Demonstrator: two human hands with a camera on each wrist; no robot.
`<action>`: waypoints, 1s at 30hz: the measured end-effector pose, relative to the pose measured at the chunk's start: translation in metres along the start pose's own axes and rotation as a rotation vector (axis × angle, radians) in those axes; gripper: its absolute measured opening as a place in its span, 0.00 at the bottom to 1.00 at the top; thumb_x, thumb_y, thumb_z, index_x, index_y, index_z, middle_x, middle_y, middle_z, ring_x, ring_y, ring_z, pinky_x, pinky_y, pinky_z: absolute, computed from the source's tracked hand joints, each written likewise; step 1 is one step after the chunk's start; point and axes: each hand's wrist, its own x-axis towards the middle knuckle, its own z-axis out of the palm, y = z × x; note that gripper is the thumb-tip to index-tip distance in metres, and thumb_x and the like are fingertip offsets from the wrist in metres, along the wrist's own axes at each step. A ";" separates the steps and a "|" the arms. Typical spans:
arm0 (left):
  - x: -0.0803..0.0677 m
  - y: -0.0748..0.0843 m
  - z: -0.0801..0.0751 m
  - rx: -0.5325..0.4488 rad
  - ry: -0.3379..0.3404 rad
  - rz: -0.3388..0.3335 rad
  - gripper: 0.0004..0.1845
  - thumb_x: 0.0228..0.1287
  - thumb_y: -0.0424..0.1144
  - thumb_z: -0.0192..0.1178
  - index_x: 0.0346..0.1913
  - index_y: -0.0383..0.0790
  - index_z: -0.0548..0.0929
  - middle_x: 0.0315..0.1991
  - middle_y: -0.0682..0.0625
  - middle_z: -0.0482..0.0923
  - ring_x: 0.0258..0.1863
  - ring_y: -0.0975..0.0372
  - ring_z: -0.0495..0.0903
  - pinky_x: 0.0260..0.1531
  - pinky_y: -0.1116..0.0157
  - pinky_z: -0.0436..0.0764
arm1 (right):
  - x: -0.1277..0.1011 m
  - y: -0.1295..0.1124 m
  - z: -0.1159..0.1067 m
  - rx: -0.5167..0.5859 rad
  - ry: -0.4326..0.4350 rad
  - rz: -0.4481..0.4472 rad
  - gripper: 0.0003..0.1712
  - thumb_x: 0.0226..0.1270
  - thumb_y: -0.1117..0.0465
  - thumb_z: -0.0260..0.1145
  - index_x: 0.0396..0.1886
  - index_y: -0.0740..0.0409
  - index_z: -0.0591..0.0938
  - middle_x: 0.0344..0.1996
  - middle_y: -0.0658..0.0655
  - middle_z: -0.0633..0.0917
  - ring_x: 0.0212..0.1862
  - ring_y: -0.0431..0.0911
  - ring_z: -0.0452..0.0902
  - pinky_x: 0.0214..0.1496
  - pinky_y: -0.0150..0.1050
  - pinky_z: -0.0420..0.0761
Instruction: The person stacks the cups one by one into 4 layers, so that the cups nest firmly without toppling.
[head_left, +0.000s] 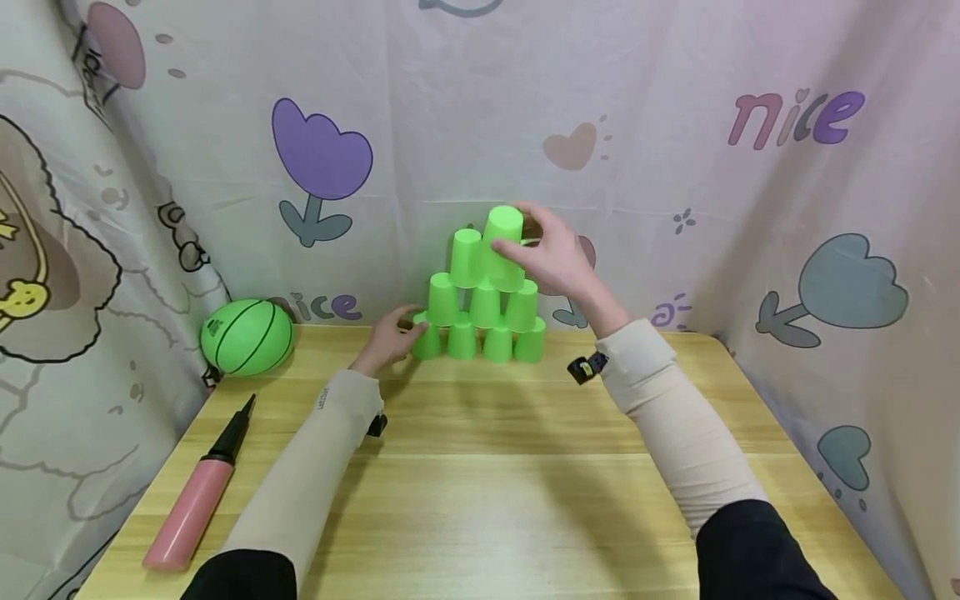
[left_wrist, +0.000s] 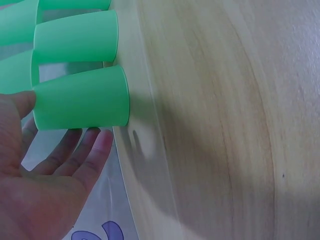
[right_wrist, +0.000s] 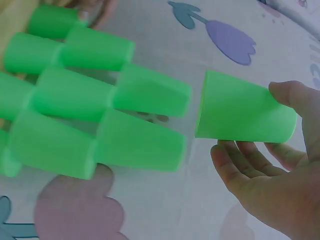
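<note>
A green ball and a pink pump are lying at the left of the wooden table. Next, the left hand is resting beside the bottom-left cup of the green cup tower, fingers loose and spread, thumb touching the cup's side; it may be steadying it, though the wrist view is too blurry to be sure. Moving right, the right hand is pinching the top cup between thumb and fingers, upside down and tilted, just above the two cups of the third row. The tower is almost done, I think. Next, the cup needs straightening and setting gently on both cups under it, without bumping them.
</note>
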 end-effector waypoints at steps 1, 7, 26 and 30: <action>0.000 0.000 0.000 -0.002 0.000 -0.002 0.30 0.82 0.51 0.55 0.80 0.48 0.66 0.65 0.31 0.76 0.58 0.41 0.81 0.45 0.53 0.91 | 0.005 -0.003 -0.002 0.003 0.006 0.000 0.34 0.69 0.51 0.74 0.73 0.51 0.76 0.59 0.57 0.85 0.58 0.51 0.84 0.60 0.47 0.86; 0.000 -0.001 -0.001 -0.009 -0.013 -0.018 0.31 0.82 0.51 0.56 0.80 0.49 0.66 0.66 0.31 0.75 0.61 0.39 0.80 0.49 0.49 0.91 | 0.027 -0.010 -0.003 0.001 0.025 0.032 0.33 0.70 0.50 0.74 0.72 0.50 0.76 0.59 0.58 0.85 0.59 0.49 0.83 0.61 0.45 0.85; -0.001 0.002 -0.002 -0.025 -0.027 -0.022 0.31 0.81 0.50 0.56 0.80 0.46 0.66 0.67 0.30 0.74 0.62 0.38 0.79 0.50 0.47 0.90 | 0.062 -0.005 0.003 -0.102 0.039 0.128 0.40 0.73 0.46 0.69 0.80 0.52 0.68 0.68 0.60 0.82 0.66 0.51 0.78 0.67 0.47 0.81; -0.002 0.003 -0.003 -0.010 -0.014 -0.009 0.30 0.81 0.49 0.56 0.80 0.46 0.67 0.66 0.30 0.75 0.62 0.38 0.79 0.47 0.50 0.91 | 0.065 -0.006 0.005 -0.117 0.035 0.129 0.41 0.73 0.46 0.68 0.80 0.52 0.68 0.68 0.61 0.81 0.67 0.51 0.78 0.67 0.48 0.81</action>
